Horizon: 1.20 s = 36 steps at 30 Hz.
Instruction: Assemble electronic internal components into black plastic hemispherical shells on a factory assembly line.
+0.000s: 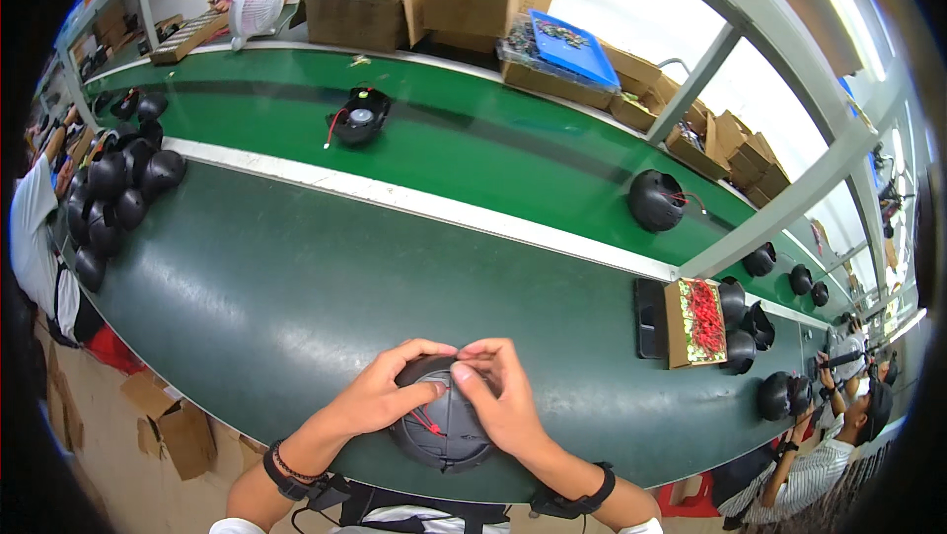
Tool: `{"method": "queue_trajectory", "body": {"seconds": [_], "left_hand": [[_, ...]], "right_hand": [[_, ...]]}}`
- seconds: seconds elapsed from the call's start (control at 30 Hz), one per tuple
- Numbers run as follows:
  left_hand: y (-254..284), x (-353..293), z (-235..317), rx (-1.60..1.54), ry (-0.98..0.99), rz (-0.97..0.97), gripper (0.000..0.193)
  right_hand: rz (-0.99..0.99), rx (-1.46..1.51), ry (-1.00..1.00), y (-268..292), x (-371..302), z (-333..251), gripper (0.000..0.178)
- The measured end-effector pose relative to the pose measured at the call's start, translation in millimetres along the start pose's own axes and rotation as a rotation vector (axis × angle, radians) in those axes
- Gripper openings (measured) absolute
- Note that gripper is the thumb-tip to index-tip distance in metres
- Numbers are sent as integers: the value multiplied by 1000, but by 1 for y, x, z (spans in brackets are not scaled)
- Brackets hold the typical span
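A rounded black plastic shell (pixel 454 447) rests at the near edge of the green workbench, between my two hands. Short red wires (pixel 426 422) lie across its upper face. My left hand (pixel 380 388) grips the shell's left and far side, its thumb laid over the top beside a seam. On the opposite side my right hand (pixel 501 398) is curled round the far right rim, thumb pressing on the top. The fingertips of both hands nearly meet at the far rim. What they touch behind that rim is hidden.
A green conveyor (pixel 493 164) runs beyond the bench, carrying an open shell with a speaker-like disc (pixel 362 116) and another shell (pixel 656 201). Black shells (pixel 109 179) are piled at left. A carton of red-wired parts (pixel 697 325) stands right, beside a black tray (pixel 650 319). People work at both ends.
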<state>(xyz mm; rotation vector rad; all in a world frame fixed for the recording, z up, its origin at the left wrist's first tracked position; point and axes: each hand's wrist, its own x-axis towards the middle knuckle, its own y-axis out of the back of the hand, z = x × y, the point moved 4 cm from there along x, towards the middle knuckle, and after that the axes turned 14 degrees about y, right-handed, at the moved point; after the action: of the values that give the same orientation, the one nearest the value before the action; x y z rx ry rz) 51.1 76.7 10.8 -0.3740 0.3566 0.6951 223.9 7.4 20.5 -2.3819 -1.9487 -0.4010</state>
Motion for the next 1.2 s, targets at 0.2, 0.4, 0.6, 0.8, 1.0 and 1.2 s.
{"method": "queue_trajectory", "body": {"seconds": [0.2, 0.4, 0.6, 0.8, 1.0, 1.2], "left_hand": [[-2, 1, 4, 106, -33, 6, 48], [-3, -5, 9, 184, -59, 65, 46], [-5, -5, 6, 105, -77, 69, 48], [-3, 0, 16, 185, -148, 5, 54], [-6, 2, 21, 137, -49, 3, 43], [-8, 5, 17, 164, -81, 26, 42]], "right_hand": [[79, 200, -53, -1, 3, 8, 26], [40, 203, -127, 1, 6, 5, 19], [-17, 148, -117, -1, 2, 10, 18], [-23, 59, -61, -3, 3, 4, 26], [131, 40, 81, 1, 13, -5, 28], [310, 26, 130, 13, 1, 0, 26]]}}
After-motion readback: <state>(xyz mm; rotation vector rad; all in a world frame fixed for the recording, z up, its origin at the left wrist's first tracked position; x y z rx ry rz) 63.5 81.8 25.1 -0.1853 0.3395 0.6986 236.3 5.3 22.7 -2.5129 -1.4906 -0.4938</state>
